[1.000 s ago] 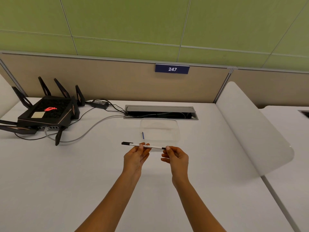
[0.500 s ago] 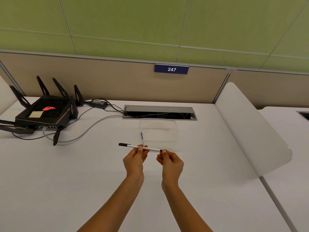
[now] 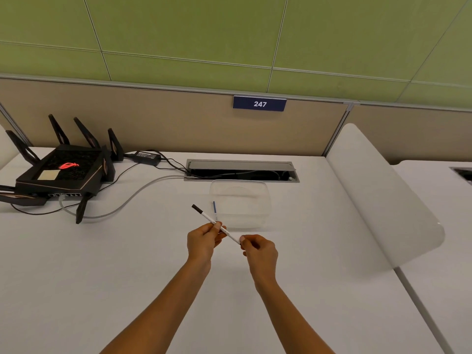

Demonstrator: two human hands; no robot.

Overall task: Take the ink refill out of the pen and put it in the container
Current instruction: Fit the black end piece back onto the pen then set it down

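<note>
While both hands meet over the middle of the white table, they share one white pen between them. The left hand is closed around the pen's middle, thumb and fingertips pinching the barrel. The right hand is closed on the pen's near end, its thumb and forefinger pressed together over the tip, so that end is hidden. The pen is tilted: its black cap end points up and away toward the table's far left, and its other end slopes down to the right hand. Whether the ink refill has started out of the barrel cannot be told.

Just beyond the hands, toward the far edge of the table, sits a clear plastic container, open at the top. A thin blue and white stick lies inside it by its left wall. The pen's upper end is just beside the container's left wall, held above the table.

Behind the container, a cable slot is set into the table's far edge. At the far left corner stands a black router with upright antennas, and a grey cable curves from it toward the slot. A blue plate reading 247 is fixed to the beige partition behind.
</note>
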